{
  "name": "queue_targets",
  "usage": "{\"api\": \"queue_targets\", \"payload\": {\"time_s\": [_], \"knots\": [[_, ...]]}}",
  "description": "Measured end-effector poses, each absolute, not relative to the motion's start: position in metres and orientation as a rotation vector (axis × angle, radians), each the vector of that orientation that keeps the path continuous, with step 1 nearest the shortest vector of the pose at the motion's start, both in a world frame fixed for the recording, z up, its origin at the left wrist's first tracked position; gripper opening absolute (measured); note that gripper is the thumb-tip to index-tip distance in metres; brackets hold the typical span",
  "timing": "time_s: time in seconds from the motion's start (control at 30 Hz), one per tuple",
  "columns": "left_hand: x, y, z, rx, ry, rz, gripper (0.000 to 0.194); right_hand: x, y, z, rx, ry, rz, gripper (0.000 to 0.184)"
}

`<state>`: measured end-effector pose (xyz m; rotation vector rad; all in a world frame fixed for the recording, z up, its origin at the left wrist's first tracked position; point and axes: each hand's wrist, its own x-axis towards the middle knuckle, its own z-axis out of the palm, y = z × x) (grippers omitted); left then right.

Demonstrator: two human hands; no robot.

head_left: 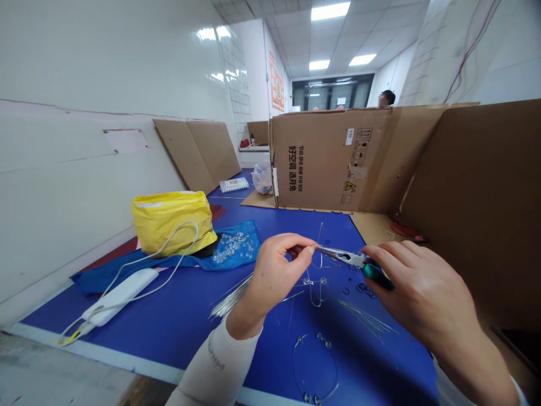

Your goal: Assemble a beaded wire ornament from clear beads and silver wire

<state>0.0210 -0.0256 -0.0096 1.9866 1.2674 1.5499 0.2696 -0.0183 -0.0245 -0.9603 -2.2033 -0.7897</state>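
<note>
My left hand [279, 276] pinches a thin wire [320, 237] at its fingertips, close to the tips of a pair of needle-nose pliers [342, 256]. My right hand [422, 287] grips the pliers by their green handles. Below them on the blue mat [190, 332] lies a wire piece with clear beads [315, 287]. A larger beaded wire loop [315, 366] rests nearer me. Bundles of straight wires [230, 299] [367, 318] lie on either side of my left forearm. Several small dark rings [364, 290] sit just below the pliers.
A blue cloth [234, 245] holds clear beads beside a yellow bag [171, 223]. A white power bank [120, 296] with a white cable lies at left. Cardboard panels [329, 158] stand at the far and right edges. A person [386, 98] sits beyond them.
</note>
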Motion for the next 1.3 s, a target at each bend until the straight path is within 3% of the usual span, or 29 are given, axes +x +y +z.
{"api": "queue_targets", "payload": {"time_s": [0.9, 1.3], "knots": [[0.021, -0.021, -0.012, 1.915, 1.241, 1.499, 0.016, 0.267, -0.016, -0.022, -0.978, -2.228, -0.859, 0.01], [0.023, -0.02, -0.013, 1.943, 1.171, 1.52, 0.016, 0.275, -0.005, -0.029, -0.98, -2.309, -0.296, 0.02]]}}
